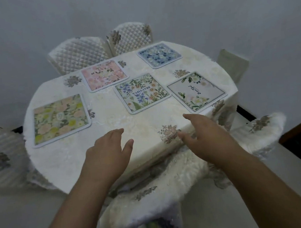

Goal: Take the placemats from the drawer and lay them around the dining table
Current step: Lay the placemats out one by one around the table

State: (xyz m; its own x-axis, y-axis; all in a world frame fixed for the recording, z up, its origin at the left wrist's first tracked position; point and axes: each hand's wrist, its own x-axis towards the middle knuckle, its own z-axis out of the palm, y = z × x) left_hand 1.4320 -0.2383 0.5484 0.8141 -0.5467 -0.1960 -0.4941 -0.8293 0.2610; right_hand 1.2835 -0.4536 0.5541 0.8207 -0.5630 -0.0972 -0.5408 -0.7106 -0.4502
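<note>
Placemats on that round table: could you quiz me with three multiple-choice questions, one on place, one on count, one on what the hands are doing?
1. Where does the blue placemat lie?
A. far side
B. near edge
C. on a chair

2. How many placemats are on the table?
A. three
B. five
C. seven

3. The hands are:
A. gripping a placemat
B. open, holding nothing
C. folded together

Answers:
1 A, it lies nearest the quilted chairs.
2 B, five lie flat.
3 B, left hand and right hand have spread fingers.
</note>
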